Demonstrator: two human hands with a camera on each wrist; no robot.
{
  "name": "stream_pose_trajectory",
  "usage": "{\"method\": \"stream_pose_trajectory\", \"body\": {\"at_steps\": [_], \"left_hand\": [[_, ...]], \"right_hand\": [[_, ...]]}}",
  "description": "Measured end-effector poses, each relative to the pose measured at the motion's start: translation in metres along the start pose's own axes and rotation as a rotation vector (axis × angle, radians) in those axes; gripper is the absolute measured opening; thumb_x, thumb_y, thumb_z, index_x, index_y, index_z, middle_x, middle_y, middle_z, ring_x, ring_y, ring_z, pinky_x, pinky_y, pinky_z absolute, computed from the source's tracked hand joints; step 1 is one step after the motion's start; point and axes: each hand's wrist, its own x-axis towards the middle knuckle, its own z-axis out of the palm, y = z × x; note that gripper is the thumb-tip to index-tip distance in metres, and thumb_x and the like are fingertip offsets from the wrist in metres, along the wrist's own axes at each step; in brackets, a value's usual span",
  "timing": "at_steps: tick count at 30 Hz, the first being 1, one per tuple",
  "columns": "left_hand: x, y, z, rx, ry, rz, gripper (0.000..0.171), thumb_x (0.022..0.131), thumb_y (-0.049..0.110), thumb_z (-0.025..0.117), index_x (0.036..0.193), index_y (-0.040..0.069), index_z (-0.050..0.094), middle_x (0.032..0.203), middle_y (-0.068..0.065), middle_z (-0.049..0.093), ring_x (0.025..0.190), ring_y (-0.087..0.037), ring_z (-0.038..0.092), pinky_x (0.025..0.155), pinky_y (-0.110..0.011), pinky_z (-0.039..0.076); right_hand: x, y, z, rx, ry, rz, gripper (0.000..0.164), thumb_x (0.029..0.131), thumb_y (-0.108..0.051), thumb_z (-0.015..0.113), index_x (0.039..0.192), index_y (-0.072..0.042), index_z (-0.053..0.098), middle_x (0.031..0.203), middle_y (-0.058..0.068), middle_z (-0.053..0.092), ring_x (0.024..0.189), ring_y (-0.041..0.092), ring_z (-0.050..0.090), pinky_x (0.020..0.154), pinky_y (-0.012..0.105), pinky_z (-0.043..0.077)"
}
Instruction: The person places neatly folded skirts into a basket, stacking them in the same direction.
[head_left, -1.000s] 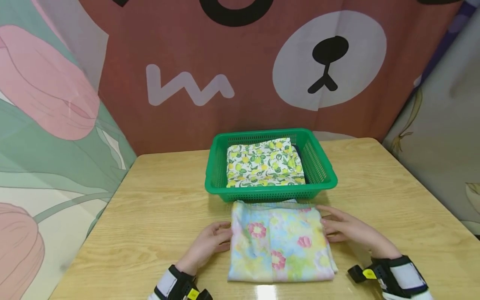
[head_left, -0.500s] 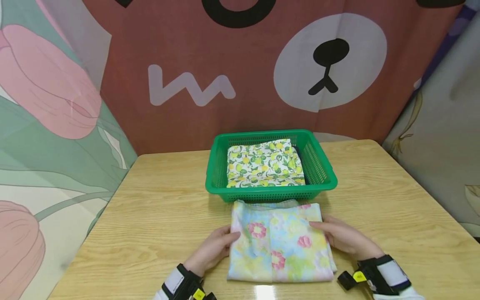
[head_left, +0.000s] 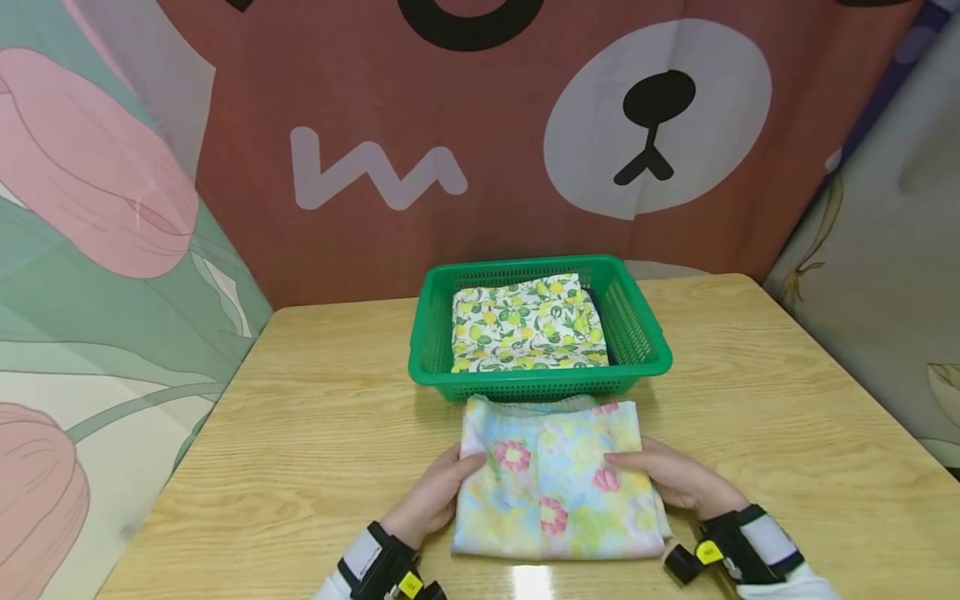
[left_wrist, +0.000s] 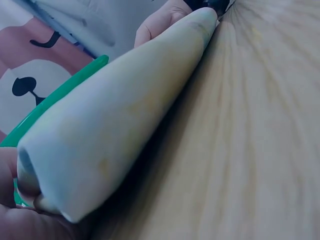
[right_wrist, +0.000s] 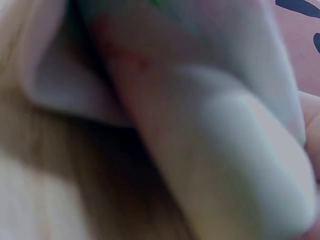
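A folded pastel cloth with pink flowers (head_left: 555,492) lies on the table in front of the basket. My left hand (head_left: 433,496) grips its left edge, thumb on top and fingers beneath. On the opposite edge, my right hand (head_left: 678,477) pinches the cloth the same way, its thumb lying across the printed top. In the left wrist view the cloth's folded layers (left_wrist: 115,115) look slightly raised off the tabletop at the near edge. The right wrist view shows the cloth's side (right_wrist: 225,140) blurred and close, with a loose layer hanging below. The fingers under the cloth are mostly hidden.
A green plastic basket (head_left: 540,383) stands just behind the cloth. Inside it lies a folded lemon-print cloth (head_left: 528,327), with something dark under its right side. The wooden table (head_left: 315,400) meets a bear-print curtain (head_left: 510,233) at the back.
Both hands have moved inward from beside the cloth onto its left and right edges. Their thumbs now lie over the top, gripping it. The cloth has hardly shifted.
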Motion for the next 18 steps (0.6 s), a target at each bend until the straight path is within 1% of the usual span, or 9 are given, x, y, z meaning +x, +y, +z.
{"method": "stream_pose_trajectory", "body": {"at_steps": [4, 6, 9, 12, 15, 18], "left_hand": [[0.000, -0.001, -0.001, -0.015, 0.005, 0.007, 0.058, 0.101, 0.026, 0.042, 0.145, -0.005, 0.020, 0.125, -0.015, 0.057, 0.105, -0.017, 0.060, 0.094, -0.035, 0.049], [-0.001, -0.002, 0.000, -0.018, 0.008, 0.011, 0.059, 0.101, 0.027, 0.041, 0.146, -0.004, 0.019, 0.125, -0.014, 0.057, 0.106, -0.016, 0.059, 0.093, -0.034, 0.049], [-0.002, -0.002, 0.000, -0.021, 0.017, 0.013, 0.058, 0.101, 0.027, 0.040, 0.147, -0.003, 0.019, 0.123, -0.012, 0.058, 0.105, -0.016, 0.060, 0.093, -0.034, 0.049], [-0.003, 0.000, 0.001, -0.028, 0.021, 0.017, 0.058, 0.102, 0.028, 0.039, 0.147, -0.001, 0.018, 0.122, -0.011, 0.059, 0.105, -0.015, 0.060, 0.092, -0.034, 0.050], [-0.005, 0.003, 0.002, -0.044, -0.001, 0.013, 0.058, 0.102, 0.029, 0.039, 0.147, 0.001, 0.018, 0.122, -0.011, 0.059, 0.105, -0.016, 0.060, 0.091, -0.035, 0.050], [-0.010, 0.008, 0.005, -0.064, -0.043, -0.007, 0.058, 0.101, 0.029, 0.040, 0.148, 0.003, 0.018, 0.122, -0.009, 0.059, 0.107, -0.017, 0.060, 0.092, -0.036, 0.050]], "right_hand": [[0.001, 0.001, 0.001, 0.010, -0.004, -0.008, 0.061, 0.101, -0.017, 0.042, 0.146, 0.005, 0.008, 0.121, 0.009, 0.062, 0.110, 0.025, 0.062, 0.092, 0.042, 0.050], [0.001, 0.002, 0.002, 0.015, 0.004, -0.010, 0.059, 0.101, -0.016, 0.043, 0.145, 0.004, 0.011, 0.120, 0.008, 0.062, 0.109, 0.025, 0.062, 0.092, 0.042, 0.051], [0.001, 0.002, 0.003, 0.011, 0.026, -0.011, 0.056, 0.099, -0.014, 0.046, 0.143, 0.003, 0.017, 0.118, 0.008, 0.063, 0.107, 0.024, 0.062, 0.091, 0.041, 0.051], [0.000, 0.001, 0.003, -0.006, 0.045, -0.004, 0.056, 0.097, -0.012, 0.050, 0.141, 0.003, 0.020, 0.118, 0.009, 0.063, 0.107, 0.025, 0.063, 0.091, 0.041, 0.051], [-0.002, -0.003, 0.005, -0.034, 0.030, -0.009, 0.056, 0.095, -0.008, 0.052, 0.140, 0.003, 0.023, 0.119, 0.011, 0.063, 0.107, 0.027, 0.063, 0.090, 0.042, 0.051], [-0.006, -0.009, 0.011, -0.029, -0.021, -0.033, 0.048, 0.094, -0.004, 0.052, 0.137, 0.000, 0.031, 0.119, 0.013, 0.063, 0.108, 0.028, 0.062, 0.090, 0.042, 0.051]]}}
